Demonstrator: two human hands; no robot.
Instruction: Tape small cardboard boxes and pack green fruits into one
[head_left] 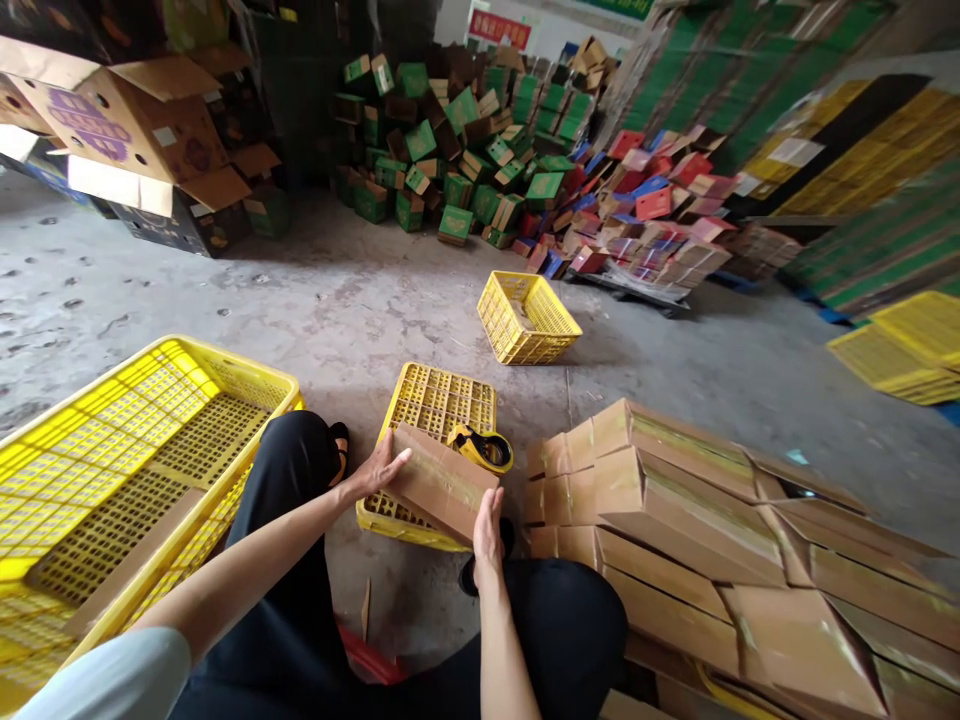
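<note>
A brown cardboard box (442, 478) with a strip of tape along its top lies tilted over an upturned yellow crate (439, 395) between my knees. My left hand (381, 466) grips its left end, thumb on top. At the opposite end, my right hand (488, 530) presses against the side, fingers pointing up. Just beyond the box, a yellow-and-black tape dispenser (484, 448) rests on the crate. A large yellow crate (169, 350) stands on my left with a cardboard piece (139, 560) inside. To my right is a stack of taped cardboard boxes (690, 510).
A smaller yellow crate (529, 320) sits ahead on the concrete floor (337, 300). Farther back are heaped green boxes (457, 180) and red-and-blue boxes (645, 205). Open cartons (150, 130) stand at the far left, and yellow crates (907, 345) at the right edge.
</note>
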